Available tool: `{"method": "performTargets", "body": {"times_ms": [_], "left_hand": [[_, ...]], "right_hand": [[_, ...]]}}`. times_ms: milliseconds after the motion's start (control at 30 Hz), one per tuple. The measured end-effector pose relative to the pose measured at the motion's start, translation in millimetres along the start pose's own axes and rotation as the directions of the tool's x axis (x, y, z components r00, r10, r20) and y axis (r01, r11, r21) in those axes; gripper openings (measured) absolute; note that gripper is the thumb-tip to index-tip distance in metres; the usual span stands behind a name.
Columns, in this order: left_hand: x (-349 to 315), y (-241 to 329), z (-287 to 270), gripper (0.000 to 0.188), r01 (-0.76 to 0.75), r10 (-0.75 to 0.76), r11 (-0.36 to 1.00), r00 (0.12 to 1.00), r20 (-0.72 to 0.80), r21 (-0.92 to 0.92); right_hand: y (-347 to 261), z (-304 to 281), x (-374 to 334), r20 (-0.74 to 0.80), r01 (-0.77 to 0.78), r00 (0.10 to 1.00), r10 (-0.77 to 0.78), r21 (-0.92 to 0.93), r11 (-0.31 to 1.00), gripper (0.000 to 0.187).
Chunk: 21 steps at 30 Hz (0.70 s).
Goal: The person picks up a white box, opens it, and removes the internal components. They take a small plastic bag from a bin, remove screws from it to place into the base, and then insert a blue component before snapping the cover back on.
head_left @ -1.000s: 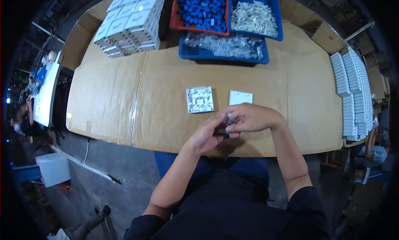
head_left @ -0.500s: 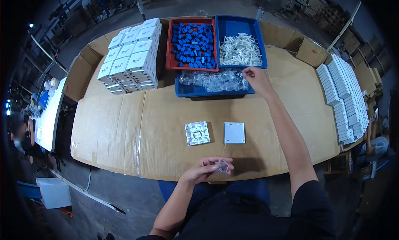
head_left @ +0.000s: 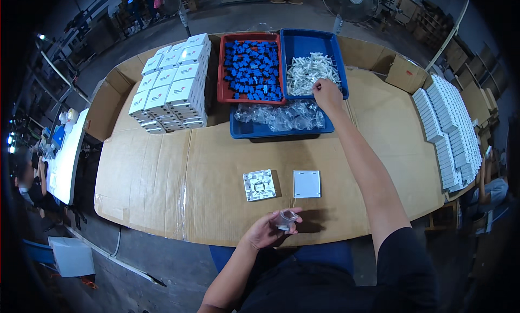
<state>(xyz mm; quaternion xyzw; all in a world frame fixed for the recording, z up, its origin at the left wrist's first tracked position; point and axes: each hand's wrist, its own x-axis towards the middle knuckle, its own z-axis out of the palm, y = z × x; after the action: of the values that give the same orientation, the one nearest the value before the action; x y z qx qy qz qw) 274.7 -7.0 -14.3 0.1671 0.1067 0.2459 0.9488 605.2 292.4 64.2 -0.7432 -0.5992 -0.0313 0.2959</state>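
Note:
My left hand (head_left: 264, 232) holds a small clear plastic bag (head_left: 285, 219) near the table's front edge. Something white shows at the bag's lower end. At the near side of a blue tray (head_left: 343, 58), my right hand (head_left: 328, 96) has its fingers pinched together over a heap of small white plastic pieces (head_left: 311, 69). What those fingertips hold, if anything, is hidden. Between my hands and the trays lie a square white box base (head_left: 259, 185), its moulded inside facing up, and a flat square white cover (head_left: 307, 183) to its right.
A red tray (head_left: 221, 69) of blue pieces (head_left: 253, 64) adjoins the blue one. In front, a shallow blue tray (head_left: 241, 131) contains clear bags (head_left: 281, 116). White boxes (head_left: 170, 88) are stacked left; white covers (head_left: 447, 129) right. Cardboard walls (head_left: 371, 56) edge the table (head_left: 141, 177).
My right hand has gone from the clear bags' right edge to the heap of white pieces. The bag in my left hand has turned, and something white now shows in it. The view has shifted slightly.

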Motion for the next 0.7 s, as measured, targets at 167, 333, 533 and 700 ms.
{"method": "performTargets", "body": {"times_ms": [167, 333, 533, 700], "left_hand": [[-4, -3, 0, 0.070, 0.000, 0.002, 0.999, 1.000, 0.029, -0.036], [-9, -11, -5, 0.067, 0.005, -0.005, 0.999, 1.000, 0.000, -0.051], [-2, -9, -10, 0.065, -0.015, 0.000, 0.989, 0.995, -0.100, -0.145], [3, -2, -3, 0.068, -0.064, 0.047, 0.984, 0.994, -0.103, -0.168]], "right_hand": [[16, -8, 2, -0.028, -0.110, 0.989, 0.148, 0.545, 0.831, 0.018], [19, -35, -23, 0.278, -0.339, 0.937, 0.209, 0.870, 0.358, 0.013], [14, -74, -107, 0.377, -0.365, 0.923, 0.081, 0.785, 0.500, 0.014], [-2, -97, -210, 0.548, -0.392, 0.835, -0.052, 0.657, 0.644, 0.011]]}}
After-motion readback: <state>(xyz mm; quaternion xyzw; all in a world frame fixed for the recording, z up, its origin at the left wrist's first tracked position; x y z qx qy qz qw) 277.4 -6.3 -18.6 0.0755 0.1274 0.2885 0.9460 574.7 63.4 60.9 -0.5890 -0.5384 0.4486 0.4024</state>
